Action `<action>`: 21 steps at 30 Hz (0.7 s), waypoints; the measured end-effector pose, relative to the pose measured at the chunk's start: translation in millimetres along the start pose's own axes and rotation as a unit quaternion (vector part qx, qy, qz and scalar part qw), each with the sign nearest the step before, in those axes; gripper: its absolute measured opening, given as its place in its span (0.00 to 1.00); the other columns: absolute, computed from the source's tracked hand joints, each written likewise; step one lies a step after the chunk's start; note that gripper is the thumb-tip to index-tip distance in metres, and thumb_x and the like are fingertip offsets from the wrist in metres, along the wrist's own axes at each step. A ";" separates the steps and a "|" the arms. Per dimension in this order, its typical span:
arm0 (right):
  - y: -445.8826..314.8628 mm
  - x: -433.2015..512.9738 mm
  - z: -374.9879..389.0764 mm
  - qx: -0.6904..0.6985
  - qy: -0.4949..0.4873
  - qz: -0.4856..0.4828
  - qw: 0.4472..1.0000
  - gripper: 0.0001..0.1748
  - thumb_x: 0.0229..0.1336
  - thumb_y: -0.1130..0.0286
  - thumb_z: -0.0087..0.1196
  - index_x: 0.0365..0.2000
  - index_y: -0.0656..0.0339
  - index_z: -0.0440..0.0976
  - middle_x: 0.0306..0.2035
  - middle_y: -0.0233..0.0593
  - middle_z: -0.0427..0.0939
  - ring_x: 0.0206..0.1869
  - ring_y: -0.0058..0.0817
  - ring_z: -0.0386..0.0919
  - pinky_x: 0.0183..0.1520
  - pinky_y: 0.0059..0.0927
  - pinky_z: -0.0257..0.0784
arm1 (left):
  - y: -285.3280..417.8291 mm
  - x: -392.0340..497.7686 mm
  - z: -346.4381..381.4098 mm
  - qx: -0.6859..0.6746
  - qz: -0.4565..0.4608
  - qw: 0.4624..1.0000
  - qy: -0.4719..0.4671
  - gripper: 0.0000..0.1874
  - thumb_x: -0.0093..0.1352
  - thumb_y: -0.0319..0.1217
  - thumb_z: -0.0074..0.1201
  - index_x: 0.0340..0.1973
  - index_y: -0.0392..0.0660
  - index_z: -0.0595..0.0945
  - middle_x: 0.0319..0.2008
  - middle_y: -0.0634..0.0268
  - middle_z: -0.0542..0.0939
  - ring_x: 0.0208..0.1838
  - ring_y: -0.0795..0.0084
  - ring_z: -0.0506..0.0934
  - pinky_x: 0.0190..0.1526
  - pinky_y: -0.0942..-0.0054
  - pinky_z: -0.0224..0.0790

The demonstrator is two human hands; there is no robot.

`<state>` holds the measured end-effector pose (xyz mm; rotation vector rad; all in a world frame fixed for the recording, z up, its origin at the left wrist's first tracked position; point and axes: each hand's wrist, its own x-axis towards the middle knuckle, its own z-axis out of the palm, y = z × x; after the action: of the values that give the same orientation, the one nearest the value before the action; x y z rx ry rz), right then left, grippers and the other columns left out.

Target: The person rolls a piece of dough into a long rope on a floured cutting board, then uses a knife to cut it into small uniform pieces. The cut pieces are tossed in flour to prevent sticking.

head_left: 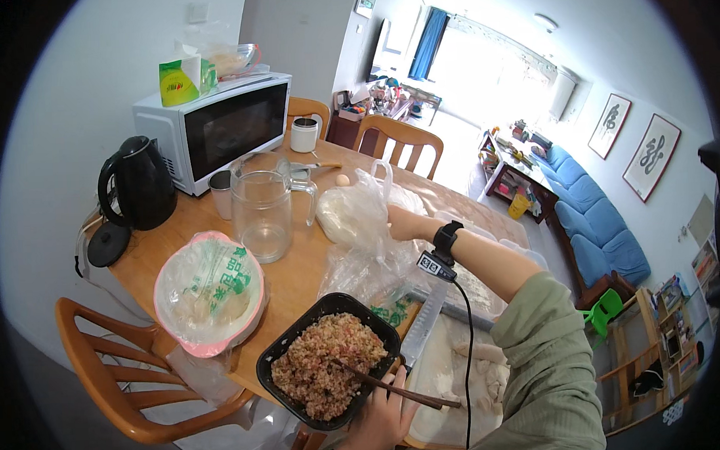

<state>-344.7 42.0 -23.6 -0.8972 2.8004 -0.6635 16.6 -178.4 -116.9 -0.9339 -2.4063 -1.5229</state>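
Observation:
My left hand [385, 416] is at the right side of a black plastic container [268, 353] filled with minced filling [329, 363]. Dark chopsticks [401, 392] stand in the filling and lean out over that hand. My right hand [409, 224] reaches to a clear plastic bag [359, 216] of white contents; its fingertips are partly hidden by the bag. A broad knife [424, 325] with a dimpled blade lies between the container and a floured tray [447, 427] with dough pieces [490, 378]. A pink-rimmed bowl [160, 291] under printed plastic film stands at the left.
A glass pitcher [262, 222], a metal cup [220, 197], a black kettle [137, 185] and a microwave [232, 131] stand further back on the wooden table [302, 274]. An egg [342, 180] lies behind the bag. A wooden chair [133, 376] is at the left edge. A black cable [470, 346] hangs from my right wrist.

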 end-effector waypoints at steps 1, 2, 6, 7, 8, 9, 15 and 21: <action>6.6 2.3 4.7 -0.032 -0.008 -0.033 0.999 0.28 0.58 0.75 0.58 0.60 0.66 0.76 0.60 0.60 0.79 0.65 0.56 0.74 0.71 0.45 0.66 | 0.1 -0.3 -0.9 0.001 0.021 1.000 0.012 0.32 0.74 0.31 0.59 0.67 0.20 0.69 0.54 0.33 0.74 0.51 0.35 0.77 0.56 0.47 0.72; 13.9 5.2 10.2 -0.063 -0.017 -0.050 0.997 0.28 0.58 0.75 0.59 0.61 0.66 0.76 0.61 0.60 0.79 0.66 0.57 0.73 0.71 0.45 0.66 | 1.1 -1.8 -1.3 -0.033 -0.027 0.998 -0.036 0.34 0.74 0.33 0.60 0.68 0.20 0.68 0.56 0.34 0.73 0.55 0.35 0.76 0.59 0.49 0.71; 47.3 20.6 27.1 -0.158 0.021 -0.129 0.979 0.26 0.60 0.74 0.59 0.60 0.64 0.75 0.59 0.62 0.79 0.66 0.58 0.73 0.72 0.48 0.65 | 0.2 -5.1 0.5 -0.027 -0.007 0.999 -0.023 0.35 0.74 0.34 0.61 0.69 0.21 0.68 0.60 0.37 0.70 0.62 0.39 0.72 0.64 0.51 0.67; 55.2 22.5 29.4 -0.149 0.042 -0.130 0.979 0.25 0.60 0.74 0.60 0.59 0.64 0.76 0.57 0.62 0.80 0.64 0.58 0.74 0.70 0.48 0.66 | -0.5 -5.6 1.4 -0.026 -0.002 0.999 -0.020 0.35 0.74 0.34 0.61 0.69 0.21 0.68 0.60 0.37 0.70 0.62 0.39 0.72 0.64 0.51 0.67; 61.8 24.5 31.3 -0.139 0.064 -0.131 0.980 0.25 0.59 0.74 0.61 0.58 0.64 0.77 0.56 0.62 0.80 0.63 0.58 0.75 0.69 0.48 0.68 | -1.5 -6.0 1.8 -0.024 0.004 1.000 -0.016 0.35 0.74 0.34 0.61 0.69 0.21 0.68 0.60 0.37 0.70 0.62 0.40 0.72 0.64 0.51 0.67; 67.0 25.4 32.3 -0.122 0.085 -0.121 0.981 0.23 0.58 0.74 0.62 0.55 0.64 0.78 0.53 0.62 0.82 0.59 0.58 0.78 0.66 0.49 0.71 | -2.0 -6.3 2.4 -0.022 0.009 1.000 -0.013 0.35 0.75 0.34 0.61 0.69 0.22 0.68 0.60 0.37 0.70 0.62 0.40 0.72 0.65 0.51 0.67; 58.6 35.9 24.8 -0.056 0.157 0.132 0.977 0.10 0.51 0.83 0.61 0.36 0.67 0.84 0.36 0.56 0.85 0.37 0.47 0.86 0.42 0.45 0.81 | 1.1 -5.6 2.9 -0.017 0.014 1.000 0.003 0.34 0.74 0.34 0.61 0.68 0.23 0.70 0.60 0.38 0.71 0.63 0.39 0.72 0.66 0.50 0.66; 11.2 7.9 -8.5 0.489 0.223 0.203 0.819 0.07 0.60 0.80 0.66 0.26 0.66 0.79 0.29 0.33 0.78 0.29 0.23 0.78 0.34 0.29 0.79 | 1.9 -5.8 -0.4 0.000 0.005 1.000 0.011 0.35 0.75 0.40 0.61 0.68 0.25 0.71 0.63 0.36 0.71 0.63 0.37 0.74 0.65 0.51 0.69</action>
<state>-359.0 48.7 -20.8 0.0773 2.2312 -2.1096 22.2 -180.6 -117.7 -0.9238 -2.3825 -1.5225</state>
